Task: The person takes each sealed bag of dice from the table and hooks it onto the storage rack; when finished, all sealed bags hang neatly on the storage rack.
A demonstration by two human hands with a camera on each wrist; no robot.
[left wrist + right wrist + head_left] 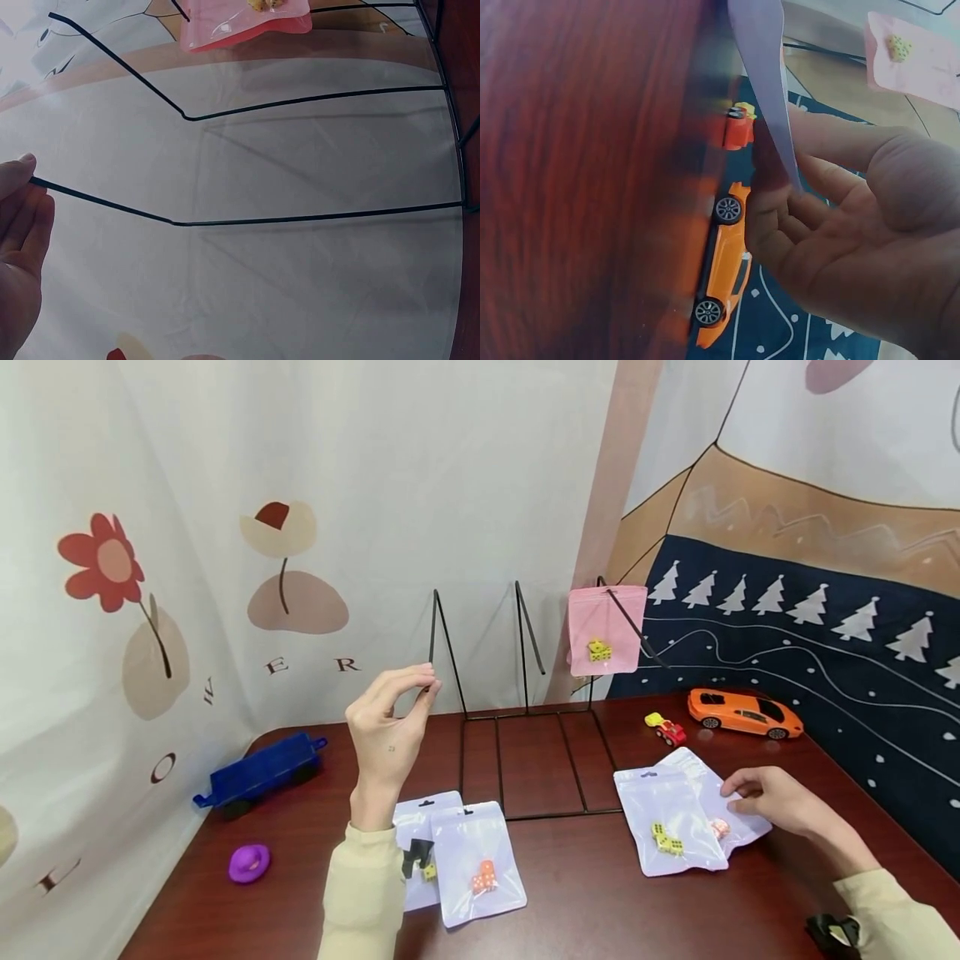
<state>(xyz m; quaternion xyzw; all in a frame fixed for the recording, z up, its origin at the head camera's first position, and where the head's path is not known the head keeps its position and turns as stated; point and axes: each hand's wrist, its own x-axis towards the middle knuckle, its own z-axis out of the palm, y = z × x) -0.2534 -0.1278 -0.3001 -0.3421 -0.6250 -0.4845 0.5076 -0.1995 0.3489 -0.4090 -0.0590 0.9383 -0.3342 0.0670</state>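
Note:
A black wire rack [555, 815] with three upright prongs stands on the table. Thumb and fingers of my left hand [386, 714] pinch the tip of the rack's left prong [105, 201]. From the right prong hangs a pink zip pouch [585, 618] with yellow dice showing. My right hand [780, 802] pinches the edge of a lavender pouch [769, 82], also visible in the head view, where a second lavender pouch [637, 793] with yellow dice overlaps it. Below my left hand lie two more lavender pouches, the front one [465, 835] holding orange dice.
An orange toy car [742, 714] and a small red-and-yellow toy vehicle [665, 729] stand at the back right. On the left are a blue toy trailer [262, 770] and a purple toy hat [249, 863]. Printed curtains rise behind the table [577, 893].

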